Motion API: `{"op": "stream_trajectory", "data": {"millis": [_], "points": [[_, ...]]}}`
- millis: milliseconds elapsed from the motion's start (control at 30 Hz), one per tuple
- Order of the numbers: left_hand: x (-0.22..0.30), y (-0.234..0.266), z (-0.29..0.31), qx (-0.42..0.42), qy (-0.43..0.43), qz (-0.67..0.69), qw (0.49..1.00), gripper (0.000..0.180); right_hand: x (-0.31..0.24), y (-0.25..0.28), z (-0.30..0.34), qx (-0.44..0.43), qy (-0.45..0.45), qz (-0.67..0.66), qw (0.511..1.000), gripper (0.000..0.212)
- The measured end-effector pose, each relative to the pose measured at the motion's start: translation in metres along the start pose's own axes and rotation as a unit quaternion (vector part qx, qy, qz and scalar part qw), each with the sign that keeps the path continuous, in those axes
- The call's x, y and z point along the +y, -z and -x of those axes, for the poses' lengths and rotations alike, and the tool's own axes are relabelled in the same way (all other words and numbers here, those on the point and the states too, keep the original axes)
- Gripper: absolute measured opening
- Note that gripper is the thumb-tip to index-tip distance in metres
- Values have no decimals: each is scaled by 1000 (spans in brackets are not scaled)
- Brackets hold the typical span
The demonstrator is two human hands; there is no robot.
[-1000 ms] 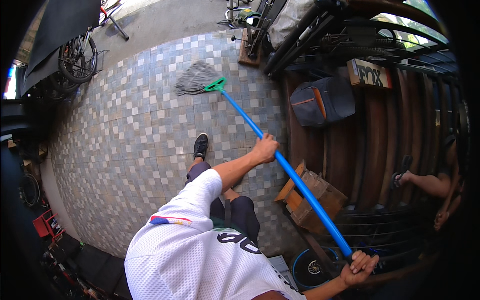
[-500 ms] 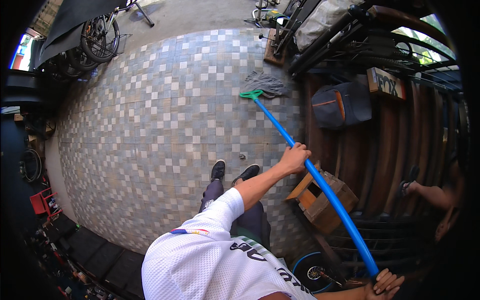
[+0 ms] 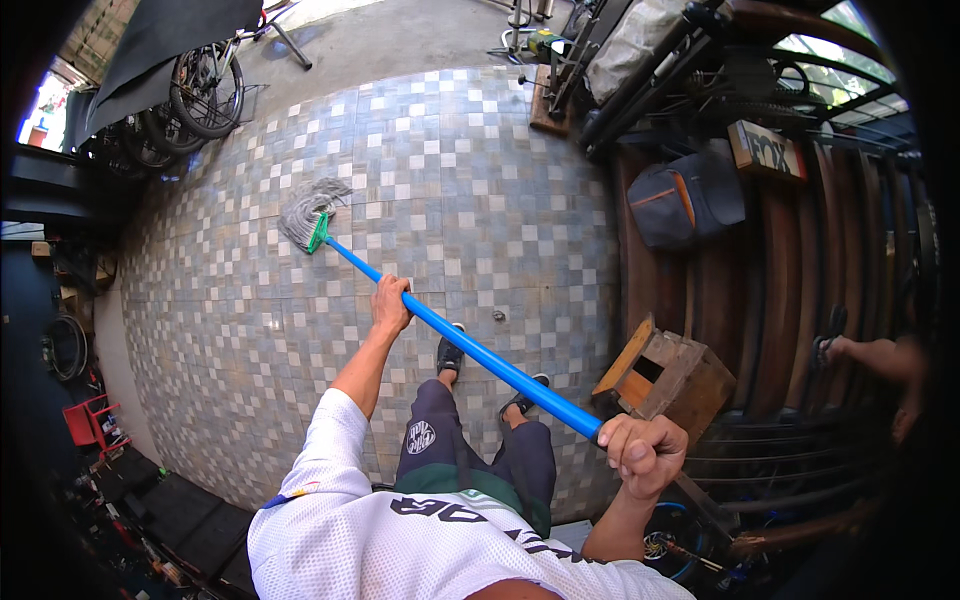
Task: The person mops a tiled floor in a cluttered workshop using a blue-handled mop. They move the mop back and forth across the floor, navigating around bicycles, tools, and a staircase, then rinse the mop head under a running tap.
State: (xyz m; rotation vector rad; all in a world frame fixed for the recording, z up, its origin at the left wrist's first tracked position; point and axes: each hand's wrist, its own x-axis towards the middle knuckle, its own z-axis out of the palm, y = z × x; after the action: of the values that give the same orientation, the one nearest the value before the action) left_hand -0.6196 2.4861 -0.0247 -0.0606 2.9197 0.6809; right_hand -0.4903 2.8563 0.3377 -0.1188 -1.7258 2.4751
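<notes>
A mop with a long blue handle [image 3: 490,364] slants across the view from upper left to lower right. Its grey string head [image 3: 310,205] lies spread on the tiled floor, joined to the handle by a green clamp [image 3: 319,232]. My left hand [image 3: 391,304] is wrapped around the handle's lower part, not far from the clamp. At the top end of the handle, my right hand [image 3: 643,452] is closed over the tip, in front of my body. Both hands hold the same mop.
A slatted wooden bench [image 3: 700,300] runs along the right, bearing a dark backpack [image 3: 680,203] and a box [image 3: 766,152]. Near it stands a wooden crate [image 3: 690,375]. Another person's leg [image 3: 875,355] shows at far right. Bicycles [image 3: 206,95] stand at upper left, a red chair [image 3: 92,424] at lower left.
The mop head has swept left across the tiles, from beside the bench to the left part of the floor. My left hand moved left with it; my right hand rose and came inward.
</notes>
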Motion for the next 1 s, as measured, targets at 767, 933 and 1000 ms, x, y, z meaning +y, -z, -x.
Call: {"op": "stream_trajectory", "data": {"millis": [767, 933, 1000], "points": [[537, -174, 205, -342, -380, 161, 844, 22, -267, 166, 294, 396, 227, 244, 856, 28], [450, -109, 217, -283, -310, 197, 886, 19, -271, 121, 288, 280, 246, 209, 904, 28], [398, -78, 229, -271, -286, 212, 894, 21, -271, 101, 283, 224, 258, 184, 922, 29]]}}
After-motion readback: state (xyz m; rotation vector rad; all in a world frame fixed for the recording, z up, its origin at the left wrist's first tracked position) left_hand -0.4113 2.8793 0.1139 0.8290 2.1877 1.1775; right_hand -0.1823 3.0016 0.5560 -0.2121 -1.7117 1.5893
